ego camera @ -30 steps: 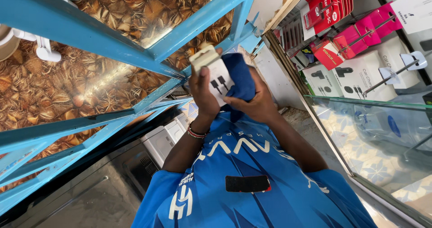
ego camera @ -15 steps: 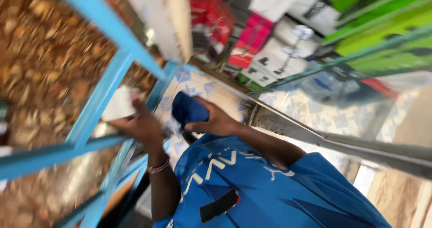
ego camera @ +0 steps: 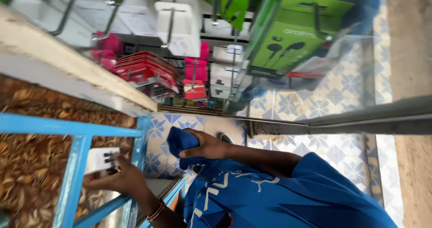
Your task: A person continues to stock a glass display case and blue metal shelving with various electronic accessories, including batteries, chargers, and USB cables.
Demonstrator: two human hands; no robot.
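A blue frame is crossing the view, red packs hanging on the rack behind. The right hand is gripping a blue cloth, fingers clamped. The left hand is clutching a white box behind the frame.

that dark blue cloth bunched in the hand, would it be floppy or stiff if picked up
Probably floppy: the dark blue cloth is crumpled into folds inside the right hand. Likely light, since one loose grip carries it. Unlikely to slip or roll; soft fabric bunches. The left hand holds a small white box.
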